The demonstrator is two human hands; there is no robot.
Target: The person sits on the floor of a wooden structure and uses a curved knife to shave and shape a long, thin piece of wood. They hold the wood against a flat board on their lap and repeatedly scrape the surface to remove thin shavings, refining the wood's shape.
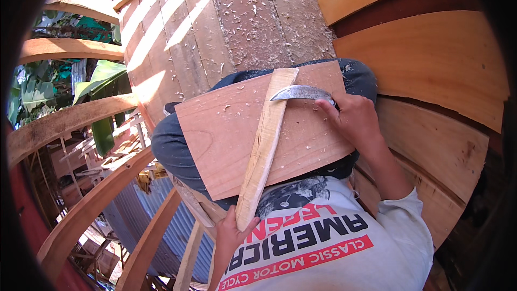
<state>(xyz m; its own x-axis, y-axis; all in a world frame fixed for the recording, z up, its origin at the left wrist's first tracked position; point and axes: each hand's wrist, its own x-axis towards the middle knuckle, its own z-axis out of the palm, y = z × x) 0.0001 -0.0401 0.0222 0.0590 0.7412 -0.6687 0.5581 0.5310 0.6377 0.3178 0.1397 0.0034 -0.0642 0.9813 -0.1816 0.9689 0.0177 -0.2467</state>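
This looks like an open-air wooden porch or balcony serving as a woodworking spot: pale shavings [264,35] litter a plank floor [191,62], and a curved blade [301,92] meets a wood strip [263,143]. Broad green leaves [102,80] and corrugated sheeting [172,237] show through the slatted railing [75,120]; wide boards [420,64] line the right.

The wooden strip [266,143] is pale yellow, the board [221,129] pinkish-brown with curved grain, the knife blade [301,92] mottled grey.
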